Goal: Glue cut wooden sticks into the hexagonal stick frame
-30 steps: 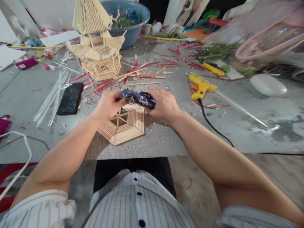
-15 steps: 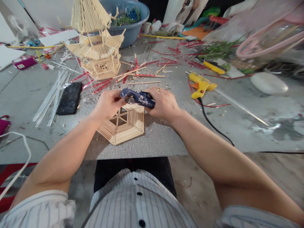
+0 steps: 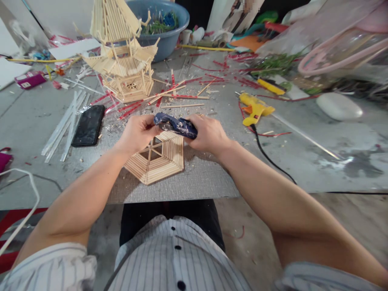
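My right hand (image 3: 207, 133) is wrapped round the end of a dark blue hand tool (image 3: 176, 124). At the tool's other end, the fingers of my left hand (image 3: 138, 132) are pinched together; what they hold, if anything, is hidden. Below both hands a hexagonal panel of thin wooden sticks (image 3: 163, 169) lies flat near the table's front edge, its far part covered by the hands and tool. Behind stands a tiered wooden-stick pagoda (image 3: 129, 66).
A black phone (image 3: 88, 126) and clear glue sticks (image 3: 65, 125) lie on the left. To the right are a yellow glue gun (image 3: 254, 108) with a black cord and a white oval object (image 3: 338, 106). A blue basin (image 3: 169, 40) stands at the back.
My right hand has shifted very slightly, its fingers closing a little on the blue tool. The left hand has hardly moved.
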